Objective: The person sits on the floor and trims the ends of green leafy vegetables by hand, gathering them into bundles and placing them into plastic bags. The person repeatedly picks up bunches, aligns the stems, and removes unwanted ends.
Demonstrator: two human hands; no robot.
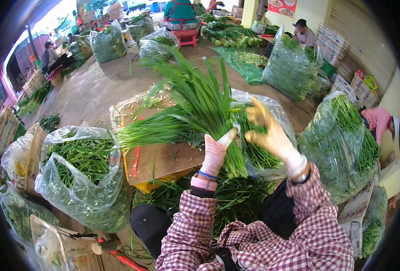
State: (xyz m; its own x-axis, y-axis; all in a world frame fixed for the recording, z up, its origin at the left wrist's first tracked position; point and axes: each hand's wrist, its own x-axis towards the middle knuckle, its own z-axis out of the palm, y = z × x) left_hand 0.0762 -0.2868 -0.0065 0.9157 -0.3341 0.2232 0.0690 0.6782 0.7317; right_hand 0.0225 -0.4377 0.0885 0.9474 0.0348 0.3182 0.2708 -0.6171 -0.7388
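My left hand (216, 150), in a striped glove, grips a bunch of garlic chives (203, 101) near its pale stem ends; the long green leaves fan up and away from me. To its right is my right hand (266, 127) in a yellowed glove, blurred, with fingers spread and nothing visible in it. A single stalk juts from the bunch toward those fingers. Beyond my left hand, more chives (159, 128) lie across a brown board (172, 157). A loose heap of long green leaves (240, 196) lies below my hands, between my knees.
Open plastic bags of greens stand at left (81, 169) and behind my right hand (257, 155). A tall, full bag (342, 149) is at right. A crate (68, 250) sits at lower left. Several people work farther off, one on a red stool (184, 36).
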